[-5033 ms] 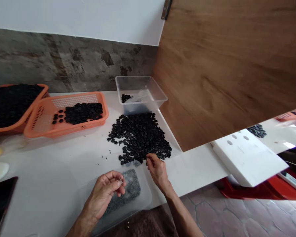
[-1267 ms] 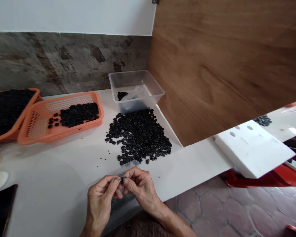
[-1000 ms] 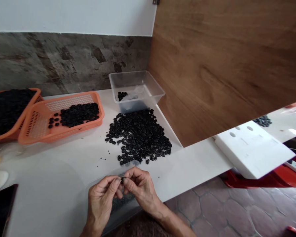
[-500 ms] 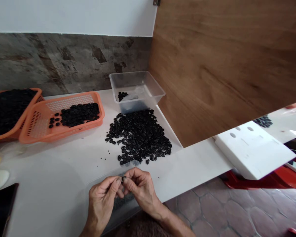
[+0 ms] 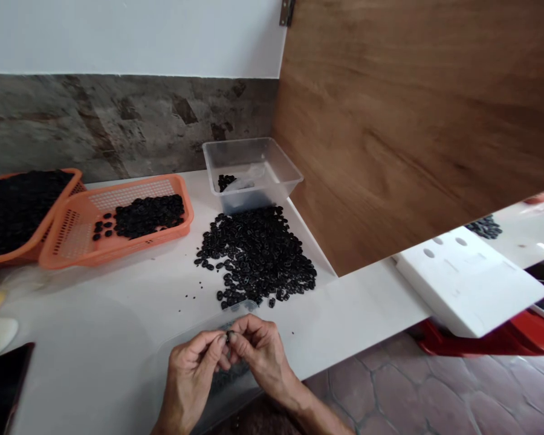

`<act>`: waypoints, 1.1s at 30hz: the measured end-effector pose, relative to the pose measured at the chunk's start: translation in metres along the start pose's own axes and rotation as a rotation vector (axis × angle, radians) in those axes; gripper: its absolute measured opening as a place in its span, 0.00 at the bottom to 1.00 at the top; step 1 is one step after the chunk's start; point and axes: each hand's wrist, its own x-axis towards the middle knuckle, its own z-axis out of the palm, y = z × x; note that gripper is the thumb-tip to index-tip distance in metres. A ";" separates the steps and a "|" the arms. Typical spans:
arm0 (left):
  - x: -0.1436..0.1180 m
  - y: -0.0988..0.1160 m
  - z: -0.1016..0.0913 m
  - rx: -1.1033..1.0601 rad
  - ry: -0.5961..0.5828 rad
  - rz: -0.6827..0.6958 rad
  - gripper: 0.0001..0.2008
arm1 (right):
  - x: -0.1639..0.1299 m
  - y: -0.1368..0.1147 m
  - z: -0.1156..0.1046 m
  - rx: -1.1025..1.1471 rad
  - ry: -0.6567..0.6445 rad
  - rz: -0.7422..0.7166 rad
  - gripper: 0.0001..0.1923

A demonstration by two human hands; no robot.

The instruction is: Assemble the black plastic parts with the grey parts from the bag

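Observation:
Between the fingertips of both hands is a small black piece [image 5: 229, 336], mostly covered by the fingers. My left hand [image 5: 194, 362] pinches it from one side, thumb against forefinger. From the other side my right hand [image 5: 259, 350] closes on the same piece. Under the hands lies a shallow clear tray [image 5: 176, 345] with dark small bits in it, partly hidden by my wrists. Just beyond the tray spreads a heap of small black oval pieces with holes [image 5: 263, 254] on the white table [image 5: 118, 338].
Behind the heap stands a clear plastic bin [image 5: 254, 196] with a few black pieces. An orange basket [image 5: 72, 257] holds black discs, beside a fuller orange basket [image 5: 31, 244]. A wooden panel [image 5: 408, 121] rises at right. A dark-screened device [image 5: 2, 386] lies front left.
Both hands keep their pinch on the small black piece, with only slight finger movement. The whole view has shifted a little, so everything sits slightly lower.

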 end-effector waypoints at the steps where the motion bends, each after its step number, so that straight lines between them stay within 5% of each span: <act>1: 0.000 0.000 0.001 0.002 -0.005 -0.001 0.15 | 0.000 0.001 -0.001 -0.001 -0.002 -0.001 0.17; 10: 0.018 0.002 -0.010 0.092 -0.101 0.000 0.22 | 0.005 -0.001 -0.016 -0.042 0.060 -0.010 0.19; 16: 0.093 0.013 -0.024 0.663 -0.063 0.148 0.13 | 0.005 0.003 -0.027 -0.014 0.098 -0.035 0.19; 22: 0.154 -0.003 0.010 0.893 -0.207 0.033 0.08 | 0.003 0.006 -0.033 -0.044 0.099 -0.061 0.19; 27: 0.159 -0.021 0.029 0.858 -0.227 -0.017 0.09 | 0.001 0.001 -0.038 -0.078 0.114 -0.060 0.20; 33: 0.135 0.002 0.018 0.578 -0.178 0.069 0.07 | 0.006 -0.003 -0.044 -0.098 0.126 -0.104 0.17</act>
